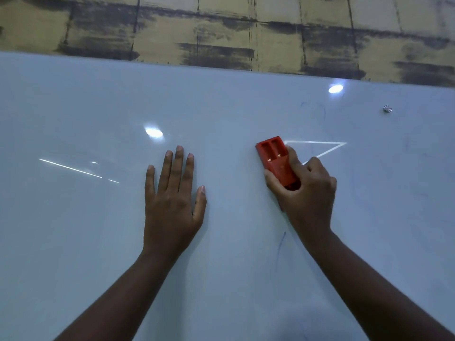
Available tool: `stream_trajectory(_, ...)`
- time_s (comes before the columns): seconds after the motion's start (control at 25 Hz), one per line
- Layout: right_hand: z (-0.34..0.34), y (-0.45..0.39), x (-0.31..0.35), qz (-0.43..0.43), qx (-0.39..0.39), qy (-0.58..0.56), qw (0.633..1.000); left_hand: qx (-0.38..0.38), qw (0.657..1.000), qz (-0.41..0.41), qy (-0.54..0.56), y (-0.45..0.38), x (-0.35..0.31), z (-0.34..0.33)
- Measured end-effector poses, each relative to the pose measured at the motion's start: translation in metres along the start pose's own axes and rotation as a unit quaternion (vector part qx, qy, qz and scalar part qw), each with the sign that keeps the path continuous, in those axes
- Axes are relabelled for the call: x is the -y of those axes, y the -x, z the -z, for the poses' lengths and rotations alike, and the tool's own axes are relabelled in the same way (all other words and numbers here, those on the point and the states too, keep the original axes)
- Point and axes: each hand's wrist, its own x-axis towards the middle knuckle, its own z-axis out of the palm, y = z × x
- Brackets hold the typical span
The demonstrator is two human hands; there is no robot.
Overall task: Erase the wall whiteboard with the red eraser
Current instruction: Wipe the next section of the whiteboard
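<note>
Whiteboard [73,242]: fills most of the view, with a brick wall [221,28] above its top edge.
Left hand [172,200]: flat on the board, left of centre.
Right hand [307,190]: on the board, right of the left hand, wrapped around the eraser [275,158].
Screw [387,109]: on the board, upper right, well apart from the hands.

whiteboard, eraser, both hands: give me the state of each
White wall whiteboard: mostly clean, faint blue marker traces at right.
Red plastic eraser: gripped, pressed on the board.
Right hand: closed around the eraser.
Left hand: open, flat on the board.
Small metal stud: fixed in the board.
</note>
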Motion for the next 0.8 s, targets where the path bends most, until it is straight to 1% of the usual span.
stream_trajectory(0.08, -0.005, 0.015, 0.019, 0.032, 0.017, -0.001, 0.999, 0.004, 1.000, -0.003, 0.000, 0.003, 0.000, 0.001)
stream_trajectory(0.24, -0.007, 0.064, 0.045, 0.138, 0.067, 0.014, 0.988, 0.022, 1.000, -0.008, -0.003, 0.013, 0.000, 0.002)
stream_trajectory(0.32, -0.005, 0.076, 0.047, 0.162, 0.074, 0.019, 0.984, 0.029, 0.999, -0.017, -0.003, 0.018, 0.002, 0.003)
stream_trajectory(0.44, 0.003, 0.070, 0.038, 0.192, 0.074, 0.035, 0.978, 0.029, 0.999, -0.025, -0.001, 0.030, 0.004, 0.007)
stream_trajectory(0.52, 0.010, 0.055, 0.019, 0.175, 0.061, 0.054, 0.981, 0.027, 0.999, -0.027, 0.004, 0.041, 0.004, 0.009)
stream_trajectory(0.56, 0.015, 0.044, 0.005, 0.149, 0.052, 0.062, 0.985, 0.026, 0.999, -0.027, 0.005, 0.045, 0.004, 0.010)
stream_trajectory(0.68, 0.033, 0.015, -0.035, 0.036, 0.030, 0.069, 0.997, 0.025, 0.999, -0.019, 0.011, 0.055, 0.002, 0.012)
stream_trajectory(0.8, 0.039, 0.006, -0.051, -0.037, 0.035, 0.030, 0.998, 0.029, 0.999, -0.011, 0.014, 0.063, -0.001, 0.013)
